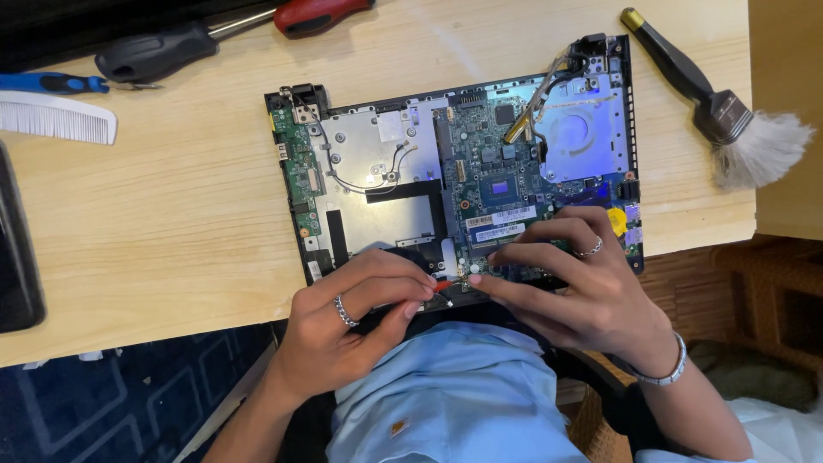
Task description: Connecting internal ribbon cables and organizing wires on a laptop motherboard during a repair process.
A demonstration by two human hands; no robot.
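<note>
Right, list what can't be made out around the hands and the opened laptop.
- Head view: the near edge of the opened laptop is hidden under both hands.
- The small red piece between the left hand and right hand is mostly covered by fingertips; its kind is unclear.
- Board labels and chips are too small to tell.
- The screwdrivers and the dark object at the left are cut by the frame edges.

An electronics repair bench, judging by the pale wooden worktop point(171, 214) carrying an opened laptop chassis point(454, 171) with bare circuit board, screwdrivers point(163, 47), and a dusting brush point(720, 111).
</note>
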